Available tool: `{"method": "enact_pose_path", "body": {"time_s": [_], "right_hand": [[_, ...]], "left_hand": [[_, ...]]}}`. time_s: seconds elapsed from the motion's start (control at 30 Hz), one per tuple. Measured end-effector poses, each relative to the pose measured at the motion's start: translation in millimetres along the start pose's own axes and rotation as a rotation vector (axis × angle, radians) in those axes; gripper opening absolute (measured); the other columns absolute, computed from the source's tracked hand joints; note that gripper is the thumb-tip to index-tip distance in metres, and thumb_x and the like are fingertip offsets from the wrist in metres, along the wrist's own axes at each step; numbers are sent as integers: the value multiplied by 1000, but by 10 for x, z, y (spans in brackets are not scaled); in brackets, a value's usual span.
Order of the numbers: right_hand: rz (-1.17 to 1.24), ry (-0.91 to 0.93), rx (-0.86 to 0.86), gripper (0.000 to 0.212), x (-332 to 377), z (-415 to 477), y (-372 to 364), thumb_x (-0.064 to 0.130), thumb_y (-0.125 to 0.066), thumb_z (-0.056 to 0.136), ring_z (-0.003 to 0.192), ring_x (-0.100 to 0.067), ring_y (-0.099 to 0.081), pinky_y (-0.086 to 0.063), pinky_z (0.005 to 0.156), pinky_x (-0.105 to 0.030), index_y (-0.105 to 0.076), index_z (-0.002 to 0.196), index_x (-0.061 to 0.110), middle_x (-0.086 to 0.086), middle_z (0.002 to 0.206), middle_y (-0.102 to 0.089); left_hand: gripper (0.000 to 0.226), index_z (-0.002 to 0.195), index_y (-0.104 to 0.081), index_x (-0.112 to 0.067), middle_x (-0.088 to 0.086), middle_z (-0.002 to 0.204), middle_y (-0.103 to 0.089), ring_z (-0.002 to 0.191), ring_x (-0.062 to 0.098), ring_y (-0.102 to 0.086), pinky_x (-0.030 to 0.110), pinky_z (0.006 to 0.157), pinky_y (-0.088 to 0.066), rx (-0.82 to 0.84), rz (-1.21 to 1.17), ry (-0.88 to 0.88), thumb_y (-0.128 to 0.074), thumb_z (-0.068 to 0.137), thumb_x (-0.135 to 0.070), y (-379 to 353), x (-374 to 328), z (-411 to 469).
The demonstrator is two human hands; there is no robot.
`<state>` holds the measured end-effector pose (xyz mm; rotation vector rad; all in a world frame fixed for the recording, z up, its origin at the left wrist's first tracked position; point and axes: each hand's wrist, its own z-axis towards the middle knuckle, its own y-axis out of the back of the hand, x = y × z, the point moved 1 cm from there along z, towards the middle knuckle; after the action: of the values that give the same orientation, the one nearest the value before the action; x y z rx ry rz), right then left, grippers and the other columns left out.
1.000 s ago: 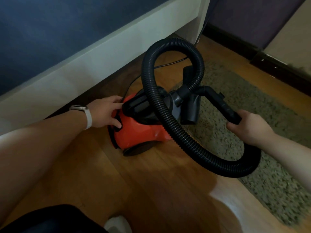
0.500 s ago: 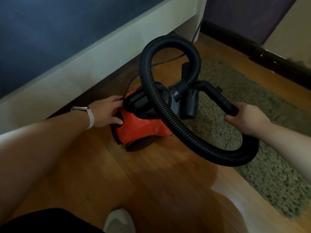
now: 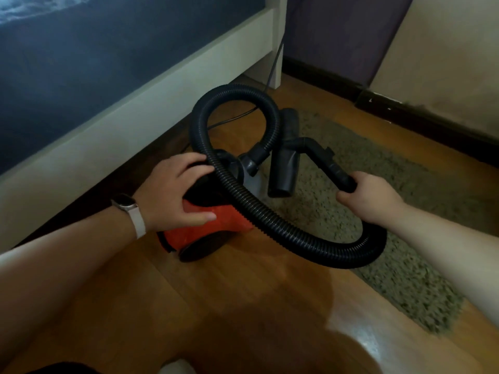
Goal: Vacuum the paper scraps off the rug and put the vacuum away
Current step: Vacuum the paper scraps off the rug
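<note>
**A:** What's the room like from your end?

**B:** Wooden floor [image 3: 243,306], with a pale bed frame [image 3: 151,103] along the left and a shaggy rug [image 3: 405,190] on the right. I'm looking down through the head camera.

**A:** Where's the vacuum?

**B:** It's on the bare floor just beside the bed, with its front end at the rug's edge. My left hand [image 3: 175,193], the one with the watch [image 3: 127,206], is curled over the top of the vacuum [image 3: 216,225]. The fingers are on the black part and the thumb is against the orange side. I'd call that a grip for steadying or lifting it.

**A:** And the hose?

**B:** The hose [image 3: 270,225] loops up over the body, then sweeps low to the right. The nozzle [image 3: 283,171] sits at its stiff end, over the rug, but I can't tell if it touches. My right hand [image 3: 370,198] is wrapped round that stiff end, so the loop is gathered and not dragging.

**A:** Any scraps left?

**B:** I can't pick any out, because the rug is speckled and dim. I take it we're at the putting-away part. The cord [image 3: 235,118] trails off under the bed, so it probably needs minding before any lift.
</note>
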<state>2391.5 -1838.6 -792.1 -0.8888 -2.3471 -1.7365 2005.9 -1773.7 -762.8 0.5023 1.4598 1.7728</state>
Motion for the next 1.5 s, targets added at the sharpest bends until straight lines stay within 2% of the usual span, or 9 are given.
{"method": "enact_pose_path", "body": {"time_s": [0.2, 0.37, 0.53, 0.7, 0.83, 1.07, 1.27, 1.4, 1.5], "right_hand": [[65, -68, 12, 20, -138, -37, 46, 35, -66, 88, 64, -21, -66, -51, 51, -31, -56, 97, 21, -5, 80, -66], [85, -84, -13, 19, -197, -5, 103, 33, -66, 89, 64, -20, -65, -49, 49, -28, -55, 98, 20, -5, 81, -64], [111, -51, -26, 17, -213, 82, 183, 30, -66, 89, 64, -18, -64, -44, 48, -26, -54, 99, 22, -3, 82, -64], [95, -57, 40, 18, -163, 141, 282, 30, -64, 91, 64, -18, -65, -45, 47, -26, -53, 102, 22, -2, 83, -63], [122, -179, 139, 21, -174, 80, 159, 31, -64, 90, 64, -18, -66, -50, 48, -30, -53, 106, 23, -2, 83, -64], [266, -351, 155, 25, -333, 54, -164, 34, -61, 92, 65, -18, -63, -44, 47, -26, -52, 110, 20, -2, 82, -62], [293, -444, 204, 39, -621, 94, -508, 31, -58, 94, 68, -16, -61, -41, 49, -26, -48, 130, 20, 1, 86, -60], [257, -405, 255, 55, -605, -2, -612, 33, -61, 92, 93, -25, -64, -50, 72, -32, -43, 141, 18, -6, 116, -62], [270, -357, 251, 60, -488, -124, -530, 37, -62, 91, 118, -27, -57, -47, 93, -34, -42, 144, 18, -7, 137, -55]], "left_hand": [[73, 114, -67, -15, 1, 112, -67, 110, 21, -60, 42, 106, -37, 89, 77, -287, -52, 79, -77, -168, -433, 437], [71, 70, -59, -19, -7, 65, -56, 60, 16, -56, 34, 60, -47, 130, 99, -376, -43, 75, -87, -269, -543, 737], [68, 61, -55, -18, -6, 55, -54, 50, 16, -56, 31, 51, -47, 37, 50, -421, -53, 72, -85, -353, -497, 864], [63, 64, -54, -20, -9, 57, -54, 50, 13, -56, 28, 49, -47, 107, -20, -446, -57, 71, -83, -309, -545, 1022], [58, 71, -52, -28, -14, 60, -53, 49, 7, -53, 30, 48, -51, 345, -36, -448, -49, 75, -85, -310, -595, 972], [71, 80, -51, -32, -17, 70, -52, 64, 6, -54, 29, 65, -49, 635, 25, -317, -25, 69, -96, -272, -593, 926], [63, 74, -56, -29, -12, 66, -56, 59, 11, -57, 29, 58, -41, 557, 119, -320, -36, 73, -89, -536, -630, 896], [61, 72, -59, -26, -9, 65, -58, 59, 15, -58, 30, 58, -38, 591, 161, -367, -42, 73, -85, -552, -618, 840], [58, 97, -57, -30, -11, 93, -60, 90, 14, -57, 32, 78, -37, 819, 211, -291, -37, 79, -82, -450, -729, 809]]}}
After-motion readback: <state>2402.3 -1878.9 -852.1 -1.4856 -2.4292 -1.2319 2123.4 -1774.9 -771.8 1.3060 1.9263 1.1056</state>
